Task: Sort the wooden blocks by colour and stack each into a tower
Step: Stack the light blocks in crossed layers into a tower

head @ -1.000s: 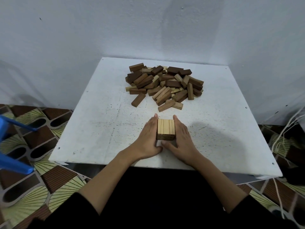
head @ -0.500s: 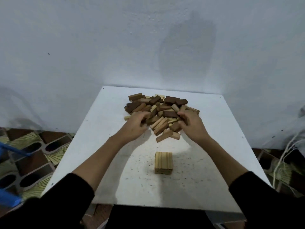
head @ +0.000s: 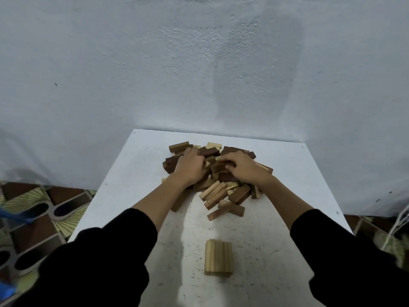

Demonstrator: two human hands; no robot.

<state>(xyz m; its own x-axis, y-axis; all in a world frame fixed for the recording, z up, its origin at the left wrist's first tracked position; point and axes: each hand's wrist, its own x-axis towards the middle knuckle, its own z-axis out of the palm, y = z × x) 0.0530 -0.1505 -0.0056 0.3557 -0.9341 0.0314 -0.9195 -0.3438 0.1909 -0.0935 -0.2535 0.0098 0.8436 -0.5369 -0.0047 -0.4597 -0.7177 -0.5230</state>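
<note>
floor: we see patterned tiles (head: 39, 209) off the left edge of the table, with something blue (head: 13, 216) at the far left, blurred.
table: white square top (head: 137, 173), its far edge against a pale wall (head: 199, 63).
left hand: we see the left hand (head: 189, 168) palm down on the left part of the pile, fingers curled into the blocks; we cannot tell whether it actually grips one. Black sleeve (head: 99, 258) up the forearm.
pile: mixed block pile (head: 215, 189) sits in the far middle of the table, dark and light pieces jumbled, some lying flat, some tilted across each other. A few loose blocks trail off its near side.
light stack: we see a small stack of light blocks (head: 218, 257) near the near edge of the table, about mid-width, well apart from the pile. Top layer shows blocks side by side, touching. Neither hand touches it.
right hand: right hand (head: 242, 167) is on the right part of the pile, fingers curled around a dark block (head: 218, 167), thumb side toward the left hand. The two hands are close together.
right side: pale cords (head: 398, 227) hang off the right edge, blurred.
</note>
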